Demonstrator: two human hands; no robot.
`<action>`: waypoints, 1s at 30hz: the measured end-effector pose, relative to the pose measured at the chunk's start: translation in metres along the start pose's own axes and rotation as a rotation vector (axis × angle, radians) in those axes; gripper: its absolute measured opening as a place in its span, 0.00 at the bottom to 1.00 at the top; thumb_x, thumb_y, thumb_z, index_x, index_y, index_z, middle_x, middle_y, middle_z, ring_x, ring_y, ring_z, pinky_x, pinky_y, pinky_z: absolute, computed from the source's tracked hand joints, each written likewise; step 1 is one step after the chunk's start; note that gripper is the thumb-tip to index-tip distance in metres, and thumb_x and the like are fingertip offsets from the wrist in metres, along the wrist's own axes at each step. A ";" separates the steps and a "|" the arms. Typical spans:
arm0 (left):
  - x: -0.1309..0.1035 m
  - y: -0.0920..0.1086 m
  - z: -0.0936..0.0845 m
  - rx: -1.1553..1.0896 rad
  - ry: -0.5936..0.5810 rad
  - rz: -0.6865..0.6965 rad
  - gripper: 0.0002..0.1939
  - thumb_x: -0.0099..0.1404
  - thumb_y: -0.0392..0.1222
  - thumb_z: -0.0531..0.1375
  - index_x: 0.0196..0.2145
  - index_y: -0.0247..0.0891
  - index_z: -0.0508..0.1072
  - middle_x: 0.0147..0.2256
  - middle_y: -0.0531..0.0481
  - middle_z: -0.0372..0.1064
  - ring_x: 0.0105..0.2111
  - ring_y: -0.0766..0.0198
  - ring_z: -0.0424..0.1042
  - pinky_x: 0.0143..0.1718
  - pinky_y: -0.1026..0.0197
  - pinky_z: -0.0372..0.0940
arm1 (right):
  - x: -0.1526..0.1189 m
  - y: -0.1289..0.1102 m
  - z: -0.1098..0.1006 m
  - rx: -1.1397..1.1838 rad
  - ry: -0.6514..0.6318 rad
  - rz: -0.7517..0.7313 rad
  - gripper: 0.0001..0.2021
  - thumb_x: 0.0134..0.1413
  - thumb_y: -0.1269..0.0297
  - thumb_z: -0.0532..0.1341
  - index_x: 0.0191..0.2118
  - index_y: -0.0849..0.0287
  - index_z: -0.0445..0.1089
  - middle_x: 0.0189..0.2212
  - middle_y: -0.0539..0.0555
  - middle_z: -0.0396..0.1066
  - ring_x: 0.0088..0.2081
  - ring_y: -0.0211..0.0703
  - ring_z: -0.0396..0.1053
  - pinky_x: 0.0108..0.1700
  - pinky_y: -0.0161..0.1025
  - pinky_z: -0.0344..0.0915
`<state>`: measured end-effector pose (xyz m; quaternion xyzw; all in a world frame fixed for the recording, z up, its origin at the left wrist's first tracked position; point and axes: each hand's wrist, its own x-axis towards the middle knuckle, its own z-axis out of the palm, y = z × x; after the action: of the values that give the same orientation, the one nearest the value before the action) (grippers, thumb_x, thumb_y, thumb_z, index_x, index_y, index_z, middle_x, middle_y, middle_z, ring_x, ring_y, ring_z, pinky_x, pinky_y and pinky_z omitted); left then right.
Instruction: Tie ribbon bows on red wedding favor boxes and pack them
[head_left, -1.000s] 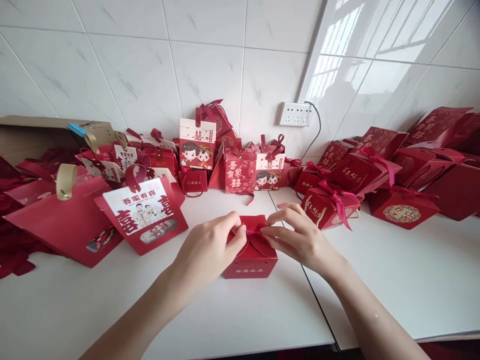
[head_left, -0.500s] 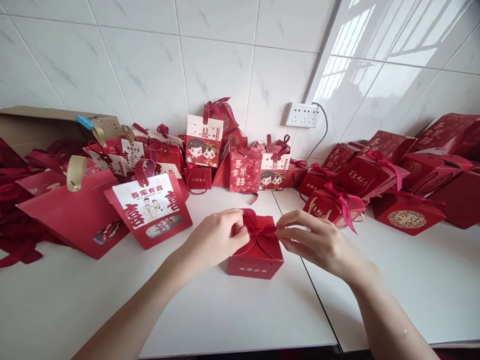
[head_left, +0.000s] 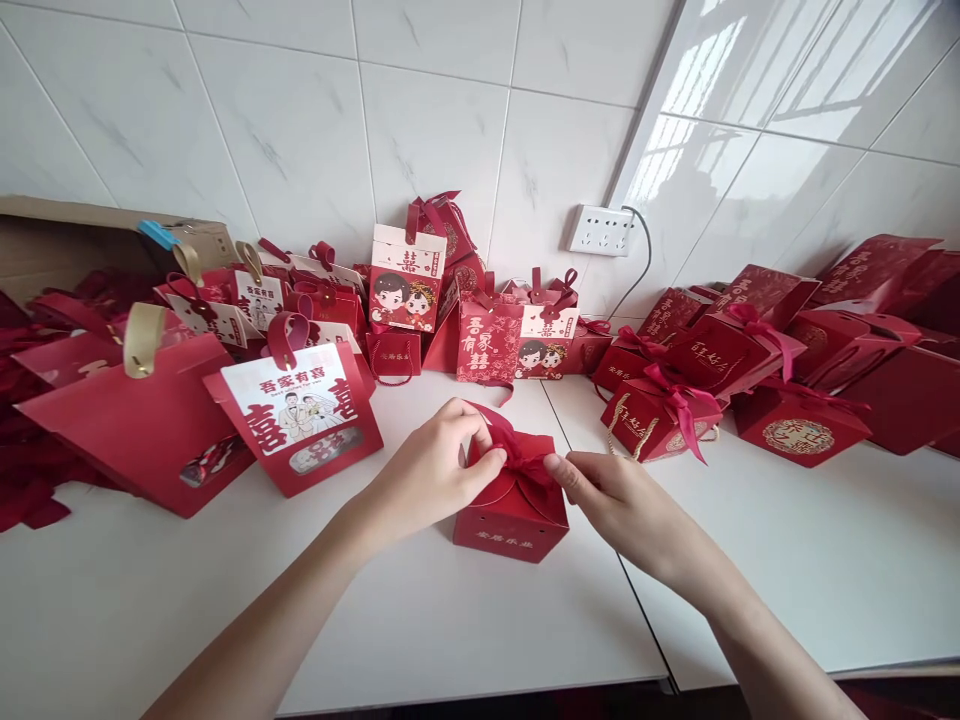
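A small red box [head_left: 511,530] with gold characters on its front stands on the white table, between my hands. A dark red ribbon [head_left: 519,455] is knotted over its folded top. On the box's left, my left hand [head_left: 442,462] pinches the ribbon between thumb and curled fingers. At the right side of the knot, my right hand [head_left: 611,495] is closed, its thumb and forefinger pressed on the ribbon. The other fingers of that hand are curled under and partly hidden.
Red gift bags [head_left: 300,415] stand at the left, before a cardboard box [head_left: 97,220]. More red boxes [head_left: 806,425] are piled at the right. Other bags [head_left: 487,340] line the tiled wall under a power socket [head_left: 600,230]. A seam crosses the white table [head_left: 450,630].
My right hand has turned and closed its fingers on the ribbon's right side. My left hand stays on the ribbon, its knuckles slightly raised. The camera view has shifted a little.
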<state>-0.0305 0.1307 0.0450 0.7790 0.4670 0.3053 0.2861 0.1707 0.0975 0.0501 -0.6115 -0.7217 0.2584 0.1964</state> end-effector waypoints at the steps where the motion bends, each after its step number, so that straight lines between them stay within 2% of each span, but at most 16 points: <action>1: 0.000 0.000 0.000 0.000 -0.007 -0.005 0.12 0.62 0.46 0.54 0.24 0.39 0.62 0.33 0.54 0.63 0.25 0.69 0.63 0.30 0.63 0.59 | -0.001 -0.001 0.001 0.001 0.011 0.008 0.26 0.59 0.42 0.45 0.20 0.56 0.46 0.16 0.46 0.46 0.20 0.34 0.43 0.20 0.34 0.45; 5: -0.001 0.002 -0.002 -0.073 -0.092 -0.084 0.11 0.62 0.45 0.53 0.24 0.40 0.60 0.21 0.57 0.58 0.22 0.67 0.60 0.22 0.65 0.53 | -0.002 -0.005 0.004 -0.023 0.063 0.009 0.25 0.57 0.44 0.49 0.18 0.56 0.49 0.15 0.46 0.51 0.18 0.33 0.46 0.19 0.34 0.44; 9: 0.000 0.001 -0.003 -0.164 -0.151 -0.146 0.10 0.61 0.44 0.53 0.24 0.39 0.60 0.20 0.57 0.57 0.20 0.68 0.58 0.20 0.65 0.49 | 0.000 -0.006 0.008 0.009 0.073 0.004 0.20 0.56 0.51 0.54 0.20 0.56 0.53 0.15 0.45 0.53 0.18 0.33 0.48 0.19 0.33 0.45; 12: 0.002 -0.001 -0.004 -0.159 -0.124 -0.121 0.12 0.60 0.43 0.53 0.21 0.39 0.56 0.20 0.58 0.52 0.20 0.70 0.54 0.20 0.66 0.48 | 0.006 -0.001 0.008 0.115 0.000 -0.017 0.18 0.55 0.53 0.54 0.20 0.57 0.54 0.16 0.45 0.54 0.19 0.32 0.49 0.20 0.32 0.46; 18: 0.004 -0.004 -0.007 -0.170 -0.148 -0.135 0.12 0.60 0.45 0.52 0.22 0.39 0.58 0.19 0.58 0.54 0.19 0.69 0.57 0.19 0.66 0.50 | 0.027 0.022 -0.001 0.364 -0.223 -0.142 0.19 0.54 0.48 0.57 0.24 0.59 0.59 0.20 0.45 0.55 0.23 0.32 0.50 0.23 0.32 0.48; 22: 0.004 -0.004 -0.012 -0.148 -0.157 -0.111 0.13 0.60 0.44 0.53 0.21 0.39 0.57 0.19 0.58 0.52 0.19 0.70 0.56 0.19 0.67 0.50 | 0.035 0.033 -0.011 0.443 -0.321 -0.151 0.20 0.50 0.48 0.61 0.23 0.59 0.58 0.18 0.45 0.57 0.22 0.32 0.52 0.24 0.32 0.49; 26: 0.005 -0.002 -0.020 -0.163 -0.177 -0.106 0.13 0.60 0.44 0.53 0.20 0.38 0.56 0.19 0.58 0.51 0.19 0.70 0.54 0.20 0.66 0.51 | 0.031 0.037 -0.018 0.454 -0.275 -0.115 0.22 0.48 0.44 0.60 0.22 0.60 0.60 0.19 0.49 0.65 0.24 0.34 0.59 0.27 0.34 0.54; 30: 0.005 -0.001 -0.020 -0.159 -0.212 -0.099 0.14 0.60 0.45 0.54 0.20 0.38 0.58 0.20 0.57 0.53 0.21 0.69 0.55 0.22 0.66 0.51 | 0.019 0.029 -0.013 0.428 -0.240 -0.095 0.25 0.49 0.39 0.56 0.24 0.60 0.63 0.20 0.49 0.63 0.24 0.35 0.60 0.27 0.34 0.57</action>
<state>-0.0437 0.1389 0.0584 0.7578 0.4464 0.2426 0.4093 0.1982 0.1217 0.0418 -0.4864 -0.6965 0.4667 0.2461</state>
